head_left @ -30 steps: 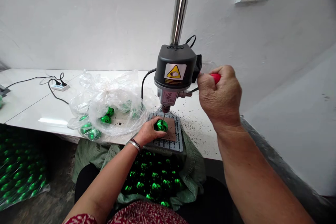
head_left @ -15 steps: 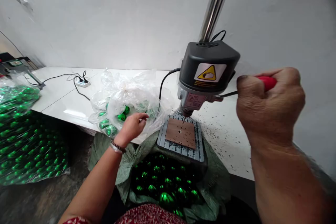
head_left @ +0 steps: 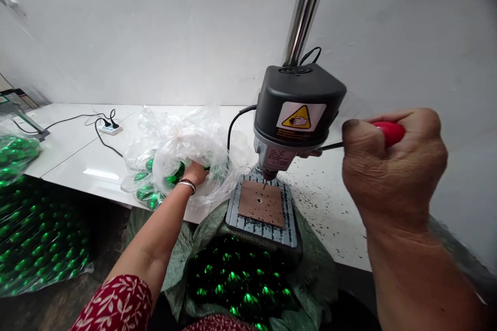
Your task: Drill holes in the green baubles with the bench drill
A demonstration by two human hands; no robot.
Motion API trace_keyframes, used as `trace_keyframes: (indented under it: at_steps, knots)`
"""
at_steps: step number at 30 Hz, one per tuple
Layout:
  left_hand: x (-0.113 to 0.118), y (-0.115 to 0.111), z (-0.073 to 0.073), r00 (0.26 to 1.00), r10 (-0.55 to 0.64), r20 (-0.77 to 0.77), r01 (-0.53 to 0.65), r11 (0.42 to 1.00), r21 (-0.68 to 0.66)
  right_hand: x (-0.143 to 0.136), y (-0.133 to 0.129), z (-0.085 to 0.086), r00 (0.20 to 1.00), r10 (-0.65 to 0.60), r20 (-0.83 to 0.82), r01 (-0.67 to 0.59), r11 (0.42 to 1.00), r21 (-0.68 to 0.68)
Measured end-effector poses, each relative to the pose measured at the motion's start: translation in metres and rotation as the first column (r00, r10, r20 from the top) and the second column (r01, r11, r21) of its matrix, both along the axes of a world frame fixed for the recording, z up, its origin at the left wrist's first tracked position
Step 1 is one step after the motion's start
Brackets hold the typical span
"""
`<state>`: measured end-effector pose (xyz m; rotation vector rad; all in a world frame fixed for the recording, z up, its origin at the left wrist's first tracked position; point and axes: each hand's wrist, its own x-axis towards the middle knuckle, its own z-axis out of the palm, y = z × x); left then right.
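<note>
Green balls (head_left: 178,171) beside left hand (head_left: 196,173)

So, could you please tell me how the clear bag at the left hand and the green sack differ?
The clear bag is see-through, while the green sack is opaque. The clear bag lies on the white table, while the green sack sits nearer the camera. The left hand is in the clear bag; none is in the green sack. Both contain shiny green balls.
</note>
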<state>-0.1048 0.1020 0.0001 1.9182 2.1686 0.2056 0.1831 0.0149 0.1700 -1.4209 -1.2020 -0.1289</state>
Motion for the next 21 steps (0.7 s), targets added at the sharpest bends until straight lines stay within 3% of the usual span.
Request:
trace_keyframes:
  at_steps: [2,5,7,8,9,10,11,13,14,16,18,20,21]
  knots:
    - [-0.002,-0.007,0.003,1.0,0.026,0.001,-0.026,1.0,-0.007,0.0,0.0,0.0,1.0,-0.001,-0.01,0.001,1.0,0.0]
    - [-0.01,-0.036,0.023,0.997,0.072,-0.005,-0.072,0.997,0.013,0.0,0.0,0.0,1.0,-0.002,-0.024,0.002,1.0,0.003]
    - [-0.014,-0.065,0.041,0.991,0.063,0.122,-0.074,0.993,0.089,0.0,0.001,0.0,1.0,0.009,-0.027,-0.009,1.0,0.016]
    - [-0.015,-0.08,0.049,0.961,0.035,0.273,-0.071,0.99,0.122,-0.001,0.001,-0.001,0.999,0.013,-0.031,-0.012,1.0,0.025]
    - [-0.014,-0.095,0.056,0.879,0.004,0.476,-0.068,0.991,0.118,-0.001,0.001,-0.001,0.999,0.016,-0.034,-0.015,0.999,0.034]
    - [-0.012,-0.109,0.06,0.725,-0.011,0.689,-0.064,0.994,0.083,-0.002,0.001,0.0,0.999,0.015,-0.038,-0.014,0.999,0.042]
    - [-0.007,-0.122,0.062,0.524,-0.005,0.851,-0.05,0.998,0.037,-0.003,0.001,0.0,0.999,0.013,-0.042,-0.011,0.999,0.048]
    - [0.006,-0.14,0.06,0.146,0.049,0.988,0.013,0.999,-0.051,-0.004,0.0,0.001,0.999,0.009,-0.053,-0.006,0.999,0.054]
    - [0.014,-0.146,0.058,0.018,0.077,0.997,0.048,0.996,-0.078,-0.004,0.0,0.001,0.998,0.012,-0.058,-0.009,0.998,0.056]
    - [0.032,-0.151,0.052,-0.143,0.125,0.982,0.108,0.988,-0.11,-0.005,-0.002,0.002,0.998,0.029,-0.063,-0.026,0.999,0.044]
    - [0.049,-0.152,0.047,-0.249,0.169,0.954,0.146,0.98,-0.135,-0.005,-0.003,0.002,0.997,0.05,-0.066,-0.048,0.998,0.028]
    - [0.064,-0.151,0.042,-0.293,0.204,0.934,0.175,0.972,-0.157,-0.004,-0.004,0.001,0.995,0.074,-0.062,-0.073,0.997,0.021]
    - [0.07,-0.15,0.04,-0.274,0.212,0.938,0.18,0.969,-0.167,-0.004,-0.004,0.001,0.995,0.085,-0.059,-0.084,0.996,0.02]
